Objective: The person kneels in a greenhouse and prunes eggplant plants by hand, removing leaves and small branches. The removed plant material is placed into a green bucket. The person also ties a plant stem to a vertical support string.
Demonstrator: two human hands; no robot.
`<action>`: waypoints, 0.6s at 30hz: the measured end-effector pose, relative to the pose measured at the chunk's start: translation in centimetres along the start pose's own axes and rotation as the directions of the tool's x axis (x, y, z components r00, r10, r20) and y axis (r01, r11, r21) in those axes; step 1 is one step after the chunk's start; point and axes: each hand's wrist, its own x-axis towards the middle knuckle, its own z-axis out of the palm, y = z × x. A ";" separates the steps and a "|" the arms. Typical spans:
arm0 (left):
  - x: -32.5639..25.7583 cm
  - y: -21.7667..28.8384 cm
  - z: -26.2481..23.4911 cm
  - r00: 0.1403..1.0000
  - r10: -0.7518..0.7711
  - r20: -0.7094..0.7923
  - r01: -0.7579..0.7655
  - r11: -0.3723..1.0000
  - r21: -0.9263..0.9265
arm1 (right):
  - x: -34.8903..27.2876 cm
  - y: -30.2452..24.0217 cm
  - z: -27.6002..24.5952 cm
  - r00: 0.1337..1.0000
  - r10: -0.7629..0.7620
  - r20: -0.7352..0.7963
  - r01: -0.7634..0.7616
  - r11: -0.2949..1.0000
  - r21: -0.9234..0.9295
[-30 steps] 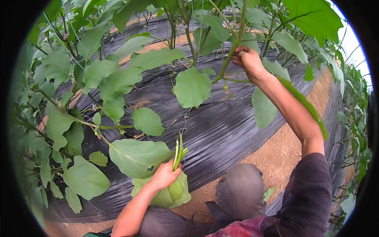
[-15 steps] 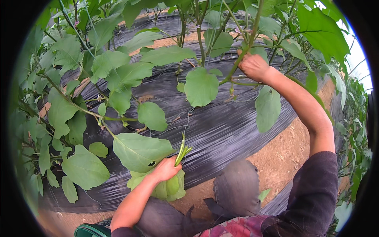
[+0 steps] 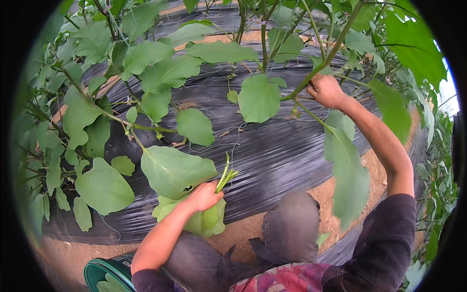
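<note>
My left hand (image 3: 204, 196) is closed round the green stalks (image 3: 225, 179) of a bunch of broad leaves (image 3: 208, 220), seemingly eggplant, whose blades hang below the fist. A big leaf (image 3: 177, 170) with a small hole lies just above that hand. At the upper right, my right hand (image 3: 327, 91) is closed against a thick slanting plant stem (image 3: 331, 56). Its fingertips are partly behind the stem, so what they grip is hidden. Below the right wrist hangs a long, blurred leaf (image 3: 349, 175) on a thin stalk.
Black plastic film (image 3: 277, 158) covers the bed, with bare soil (image 3: 374, 177) along its edge. A green bucket (image 3: 104, 266) with leaves inside stands at lower left, beside my bent knees (image 3: 292, 226). Leafy plants crowd the left, and thin strings (image 3: 236, 141) lie on the film.
My right hand has curled tighter and lower against the stem, which leans further right. A long leaf has swung down below my right wrist. More of the bucket shows; my left hand still holds the bunch.
</note>
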 end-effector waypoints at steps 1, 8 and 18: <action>0.1 0.0 0.1 1.000 0.005 -0.007 -0.005 1.000 -0.001 | -0.1 -0.2 0.8 0.994 0.087 -0.072 -0.078 0.989 0.122; -0.1 0.4 0.0 0.999 -0.046 0.001 0.046 0.997 -0.056 | 5.9 2.6 -4.7 0.696 0.607 -0.384 -0.428 0.779 0.458; -1.4 1.2 -0.1 0.991 -0.131 0.036 0.133 0.989 -0.059 | 11.4 3.9 5.9 0.989 -0.090 -0.113 0.036 0.912 -0.409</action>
